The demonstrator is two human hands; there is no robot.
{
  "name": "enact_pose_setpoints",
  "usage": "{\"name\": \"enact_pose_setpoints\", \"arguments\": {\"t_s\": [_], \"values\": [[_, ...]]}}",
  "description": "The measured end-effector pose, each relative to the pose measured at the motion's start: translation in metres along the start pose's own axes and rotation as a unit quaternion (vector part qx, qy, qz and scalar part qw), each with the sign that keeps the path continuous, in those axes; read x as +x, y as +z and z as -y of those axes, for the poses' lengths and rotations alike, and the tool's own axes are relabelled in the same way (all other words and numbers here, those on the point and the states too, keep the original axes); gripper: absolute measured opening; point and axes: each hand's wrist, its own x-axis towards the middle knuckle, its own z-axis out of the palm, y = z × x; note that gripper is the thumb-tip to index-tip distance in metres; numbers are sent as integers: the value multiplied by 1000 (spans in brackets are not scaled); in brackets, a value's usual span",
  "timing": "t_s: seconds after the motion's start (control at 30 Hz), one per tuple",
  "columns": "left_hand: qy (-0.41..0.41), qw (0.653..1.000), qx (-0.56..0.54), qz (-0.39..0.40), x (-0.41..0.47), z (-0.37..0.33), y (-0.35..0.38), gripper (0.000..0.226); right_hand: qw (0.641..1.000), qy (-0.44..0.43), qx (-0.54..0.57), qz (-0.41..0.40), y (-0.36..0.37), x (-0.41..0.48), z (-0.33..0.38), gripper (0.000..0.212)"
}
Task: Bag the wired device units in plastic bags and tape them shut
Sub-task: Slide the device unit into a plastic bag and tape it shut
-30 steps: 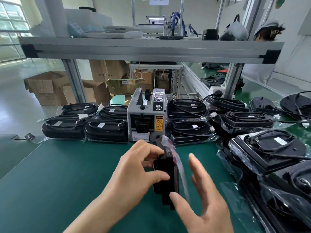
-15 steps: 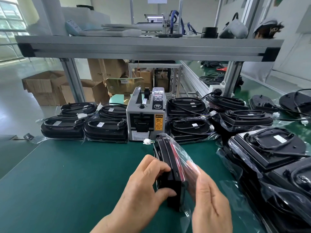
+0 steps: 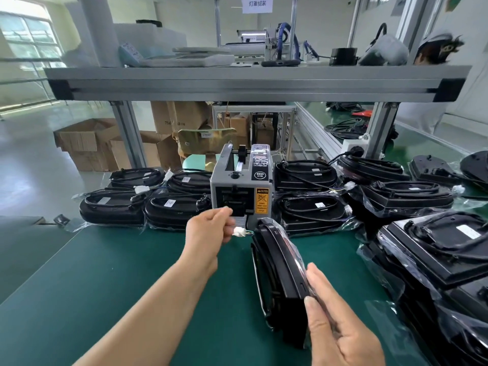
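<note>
Bagged unit (image 3: pixel 280 281): gripped on edge in right hand (image 3: pixel 340 320). Pinching tape strip (image 3: pixel 239 222) at dispenser (image 3: pixel 243 186) with left hand (image 3: pixel 208 229), just beyond unit. Taping step; next, likely pull strip free and press across bag's mouth.

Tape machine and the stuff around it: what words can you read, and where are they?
"CAUTION": yellow sticker on the tape dispenser; small print blurred.
"75x": cardboard box; rest unclear.
Hanging sign: Chinese characters, too blurred.
White labels on bagged units: too small.
</note>
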Motion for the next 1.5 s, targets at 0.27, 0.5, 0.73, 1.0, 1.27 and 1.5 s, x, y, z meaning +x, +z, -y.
{"name": "enact_pose_setpoints", "arguments": {"t_s": [0.27,0.5,0.73,1.0,1.27,1.5], "values": [[-159,979,-123,-33,50,-10,27,15,1000,-6,8,2,-2,5,0,43],[-172,962,-197,-75,50,-16,41,10,998,17,55,5,-2,4,5,34],[-35,960,-86,263,-49,-21,2,16,984,111,128,48,-13,8,4,41],[80,915,170,358,-112,-21,4,9,968,136,199,68,-15,7,8,43],[54,925,184,329,-106,-20,11,20,972,120,178,93,-17,8,6,53],[58,929,184,315,-106,-18,9,20,974,127,161,96,-15,7,11,67]]}}
